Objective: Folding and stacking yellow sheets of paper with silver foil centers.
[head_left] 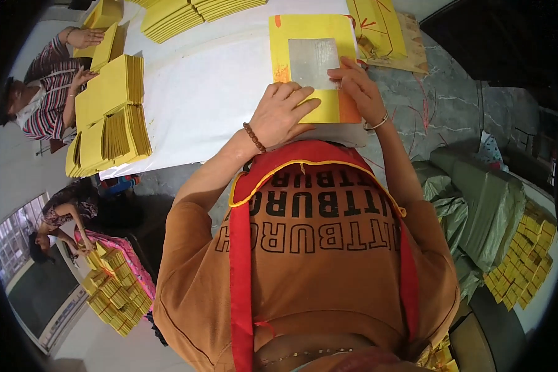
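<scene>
In front of me, at the table's near right part, lies yellow paper (312, 26) bearing a silver-grey rectangle (310, 59) and orange patches. My left hand (281, 115), with a beaded bracelet at its wrist, rests on the paper's lower left part, fingers spread. My right hand (361, 93) is at the right edge, its fingers apart and bent over the silver rectangle's side. Neither hand visibly lifts anything. The paper's lower left corner is hidden under my left hand.
Stacks of folded yellow paper (108, 87) line the white table's (204, 93) left side, with more at the far edge. A co-worker in stripes (53, 93) handles some there. Another person (74, 214) bends over yellow bundles lower left. Green sheeting (483, 198) covers something at right.
</scene>
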The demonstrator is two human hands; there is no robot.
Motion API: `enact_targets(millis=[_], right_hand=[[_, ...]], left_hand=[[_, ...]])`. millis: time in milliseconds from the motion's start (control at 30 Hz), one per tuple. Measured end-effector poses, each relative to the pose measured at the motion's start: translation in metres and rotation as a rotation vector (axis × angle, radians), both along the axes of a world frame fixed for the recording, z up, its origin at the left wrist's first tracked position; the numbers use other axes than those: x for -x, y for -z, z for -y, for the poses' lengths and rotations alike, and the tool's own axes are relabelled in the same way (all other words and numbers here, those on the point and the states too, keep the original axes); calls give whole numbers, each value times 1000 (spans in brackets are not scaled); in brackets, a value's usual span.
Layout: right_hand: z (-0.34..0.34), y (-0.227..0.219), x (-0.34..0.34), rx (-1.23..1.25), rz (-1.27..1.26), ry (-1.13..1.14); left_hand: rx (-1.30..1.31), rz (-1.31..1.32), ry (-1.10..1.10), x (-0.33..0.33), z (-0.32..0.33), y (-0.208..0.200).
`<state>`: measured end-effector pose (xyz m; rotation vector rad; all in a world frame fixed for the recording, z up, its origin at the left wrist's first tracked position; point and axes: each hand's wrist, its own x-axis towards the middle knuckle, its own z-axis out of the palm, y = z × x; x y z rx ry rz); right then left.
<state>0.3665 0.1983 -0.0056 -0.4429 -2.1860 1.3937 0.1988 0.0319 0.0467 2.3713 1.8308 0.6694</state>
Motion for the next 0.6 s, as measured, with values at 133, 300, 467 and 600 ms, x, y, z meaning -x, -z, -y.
enact_targets(millis=[133,300,467,600], right_hand=[[0,-2,-1,232,-58,5],[-1,-9,1,321,-58,-2],[-2,-6,1,266,-53,-25],[-1,-2,2,270,-47,-21]], left_hand=[[-17,109,53,8,-4,-5],[8,349,3,12,-11,-7],[102,466,-66,17,-12,-2],[226,621,-138,21,-13,-3]])
